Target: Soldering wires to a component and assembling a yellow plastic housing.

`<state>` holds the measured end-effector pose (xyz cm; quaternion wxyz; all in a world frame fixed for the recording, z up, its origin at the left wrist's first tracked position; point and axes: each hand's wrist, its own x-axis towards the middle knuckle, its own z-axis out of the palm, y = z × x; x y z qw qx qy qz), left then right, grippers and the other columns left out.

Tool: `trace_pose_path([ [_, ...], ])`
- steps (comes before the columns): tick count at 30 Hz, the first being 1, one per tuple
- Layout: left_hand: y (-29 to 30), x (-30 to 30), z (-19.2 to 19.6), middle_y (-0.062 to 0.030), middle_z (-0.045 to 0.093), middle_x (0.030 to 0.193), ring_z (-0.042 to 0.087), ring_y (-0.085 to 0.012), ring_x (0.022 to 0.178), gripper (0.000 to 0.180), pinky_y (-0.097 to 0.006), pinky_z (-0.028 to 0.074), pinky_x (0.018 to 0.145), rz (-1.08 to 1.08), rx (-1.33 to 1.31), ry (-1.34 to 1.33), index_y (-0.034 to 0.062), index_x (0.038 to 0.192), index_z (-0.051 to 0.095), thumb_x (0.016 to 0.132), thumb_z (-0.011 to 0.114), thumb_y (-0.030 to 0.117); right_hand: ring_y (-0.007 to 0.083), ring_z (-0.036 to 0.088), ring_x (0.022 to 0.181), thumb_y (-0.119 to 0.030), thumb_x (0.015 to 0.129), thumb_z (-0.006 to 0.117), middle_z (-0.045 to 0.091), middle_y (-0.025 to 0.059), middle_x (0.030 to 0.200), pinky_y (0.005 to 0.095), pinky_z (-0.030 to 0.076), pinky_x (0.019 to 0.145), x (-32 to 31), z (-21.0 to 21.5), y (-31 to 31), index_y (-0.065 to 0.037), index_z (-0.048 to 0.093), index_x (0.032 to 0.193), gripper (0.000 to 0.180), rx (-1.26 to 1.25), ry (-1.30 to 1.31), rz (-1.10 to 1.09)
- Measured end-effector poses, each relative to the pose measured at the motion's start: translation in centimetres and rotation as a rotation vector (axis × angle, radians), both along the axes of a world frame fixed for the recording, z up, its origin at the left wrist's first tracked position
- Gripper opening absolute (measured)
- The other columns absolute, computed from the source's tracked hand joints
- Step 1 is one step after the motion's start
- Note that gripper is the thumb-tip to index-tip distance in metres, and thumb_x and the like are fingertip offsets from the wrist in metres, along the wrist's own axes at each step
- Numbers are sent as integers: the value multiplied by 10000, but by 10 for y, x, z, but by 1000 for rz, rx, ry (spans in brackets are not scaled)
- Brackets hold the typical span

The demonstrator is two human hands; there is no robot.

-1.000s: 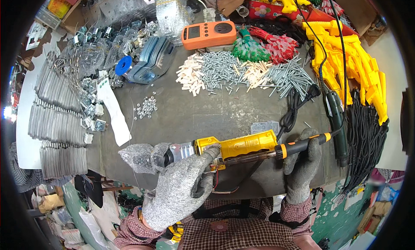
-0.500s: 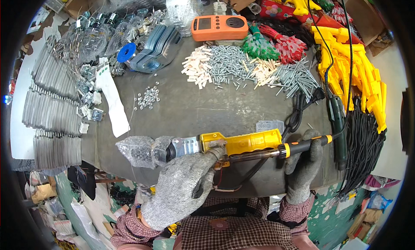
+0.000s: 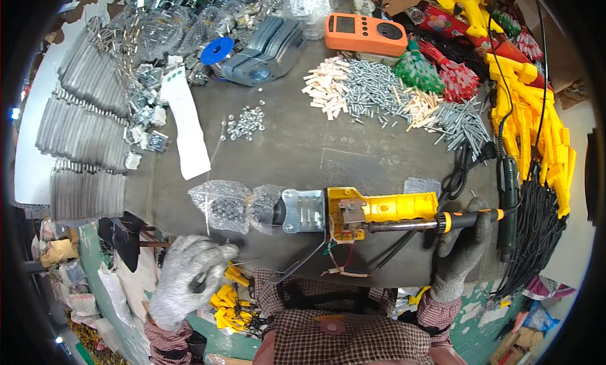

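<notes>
My right hand (image 3: 464, 245), in a grey knit glove, is closed around the black and orange handle of a soldering iron (image 3: 464, 220). Its metal shaft points left into an open yellow handle housing (image 3: 401, 207), with the tip beside a small metal-topped switch (image 3: 352, 211). Wires and a metal strip hang below the housing. Joined to its left is a clear-and-metal part (image 3: 304, 210), then a bubble-wrapped piece (image 3: 221, 205). Off the table's front edge, my gloved left hand (image 3: 189, 280) pinches a thin wire-like strand (image 3: 246, 262).
Screws and pale plugs lie in piles (image 3: 372, 87) at the back. An orange meter (image 3: 366, 34) stands behind them. Yellow housings (image 3: 536, 119) and black cords (image 3: 527, 239) crowd the right. Stacked metal strips (image 3: 88, 188) line the left; small nuts (image 3: 245, 123) lie mid-table.
My left hand has drawn back left and down from the yellow housing, uncovering the switch and wires. My right hand still holds the soldering iron there. The whole view has shifted slightly.
</notes>
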<state>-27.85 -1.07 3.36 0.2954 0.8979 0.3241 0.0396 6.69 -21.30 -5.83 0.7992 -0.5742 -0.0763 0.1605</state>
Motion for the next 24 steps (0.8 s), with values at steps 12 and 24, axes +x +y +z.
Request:
trace_pose_path([
  [12,-21,19,8,-113,664,1032,644,-296,882,297,-401,538,823,100,160,-230,70,1076,748,795,726,-25,127,485,405,-407,1018,601,539,43,610,249,334,370,2,-1,0,-44,525,1020,371,-8,-62,49],
  [24,-75,91,-4,47,683,1177,581,-153,1086,293,-418,360,971,-541,820,73,273,1109,672,825,709,335,128,466,379,-451,1015,605,554,40,601,245,325,363,2,2,2,-55,537,1021,402,-13,-37,89],
])
